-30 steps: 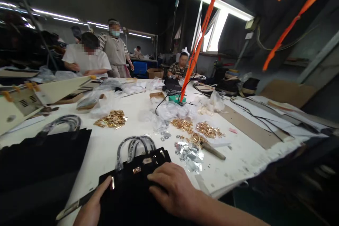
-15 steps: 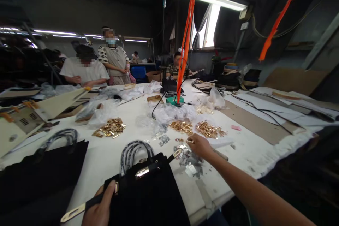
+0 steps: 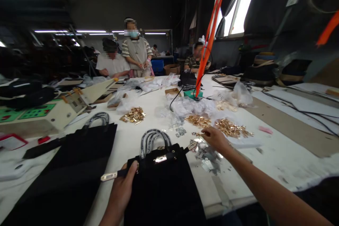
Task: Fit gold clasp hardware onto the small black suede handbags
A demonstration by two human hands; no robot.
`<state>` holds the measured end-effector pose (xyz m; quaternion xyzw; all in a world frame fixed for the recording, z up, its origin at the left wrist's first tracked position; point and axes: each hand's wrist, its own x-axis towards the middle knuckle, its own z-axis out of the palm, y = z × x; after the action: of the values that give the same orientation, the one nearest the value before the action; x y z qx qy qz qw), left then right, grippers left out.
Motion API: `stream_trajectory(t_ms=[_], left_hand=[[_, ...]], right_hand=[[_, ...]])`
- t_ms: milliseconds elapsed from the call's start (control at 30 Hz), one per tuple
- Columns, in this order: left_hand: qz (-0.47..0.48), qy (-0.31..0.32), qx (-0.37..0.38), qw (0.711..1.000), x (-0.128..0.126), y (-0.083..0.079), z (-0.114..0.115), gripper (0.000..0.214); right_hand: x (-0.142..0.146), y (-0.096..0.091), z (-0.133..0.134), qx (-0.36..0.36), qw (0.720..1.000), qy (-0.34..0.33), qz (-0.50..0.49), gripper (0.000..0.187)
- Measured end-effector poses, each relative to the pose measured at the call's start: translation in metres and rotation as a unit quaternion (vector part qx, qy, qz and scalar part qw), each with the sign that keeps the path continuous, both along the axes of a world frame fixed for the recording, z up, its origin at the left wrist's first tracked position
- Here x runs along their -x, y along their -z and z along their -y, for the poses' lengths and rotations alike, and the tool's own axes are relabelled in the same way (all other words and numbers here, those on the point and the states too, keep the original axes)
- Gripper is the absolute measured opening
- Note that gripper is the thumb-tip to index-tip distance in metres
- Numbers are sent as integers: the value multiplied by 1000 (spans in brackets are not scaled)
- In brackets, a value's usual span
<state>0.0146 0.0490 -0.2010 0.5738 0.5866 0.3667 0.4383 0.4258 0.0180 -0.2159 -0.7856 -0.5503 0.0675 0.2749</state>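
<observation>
A black handbag (image 3: pixel 161 183) with plastic-wrapped handles lies on the white table (image 3: pixel 267 152) in front of me. My left hand (image 3: pixel 123 190) grips its left edge, thumb on the bag beside a gold-tipped strap (image 3: pixel 112 175). My right hand (image 3: pixel 215 138) is stretched out over the table, fingers pinched together at a scatter of small gold fittings (image 3: pixel 197 134). What it pinches is too small to name. Silver fittings (image 3: pixel 206 155) lie just under the wrist.
Heaps of gold hardware (image 3: pixel 230 128) and a further pile (image 3: pixel 134 115) lie further back. A second black bag (image 3: pixel 76 159) rests at my left, beside a cream machine (image 3: pixel 55 113). Three people work at the table's far end. An orange strap (image 3: pixel 210 35) hangs down.
My right hand left the bag's front and reached forward to the small gold fittings. My left hand kept hold of the bag. The view swung to the left.
</observation>
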Motion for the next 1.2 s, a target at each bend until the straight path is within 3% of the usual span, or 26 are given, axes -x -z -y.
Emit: stream_trajectory(t_ms=[100, 233, 367, 467, 567, 700, 867, 1000, 1100, 1200], left_hand=[[13, 2, -15, 1000, 3, 0, 6, 51], [27, 6, -18, 999, 8, 1, 14, 48], [102, 10, 1, 995, 9, -6, 28, 43], [214, 34, 42, 975, 9, -16, 42, 45], [258, 45, 68, 963, 9, -25, 52, 48], [259, 35, 69, 963, 8, -23, 52, 50], [237, -24, 102, 966, 8, -7, 37, 54], [211, -36, 128, 968, 6, 5, 22, 55], [195, -23, 134, 971, 2, 10, 10, 56], [150, -47, 104, 982, -2, 13, 1, 62]], right_hand=[[34, -14, 26, -72, 987, -18, -141, 35], [95, -30, 60, -131, 921, -68, -361, 42], [135, -39, 81, -133, 889, -96, -428, 48], [144, -49, 89, -116, 882, -110, -444, 48], [146, -62, 92, -120, 882, -112, -441, 45], [137, -66, 89, -138, 892, -81, -423, 45], [75, -36, 69, -158, 942, 5, -297, 47], [13, -12, 43, -55, 996, 45, -56, 35], [-10, -7, 20, 8, 998, 52, 36, 30], [-7, -5, -4, 19, 997, 42, 65, 36]])
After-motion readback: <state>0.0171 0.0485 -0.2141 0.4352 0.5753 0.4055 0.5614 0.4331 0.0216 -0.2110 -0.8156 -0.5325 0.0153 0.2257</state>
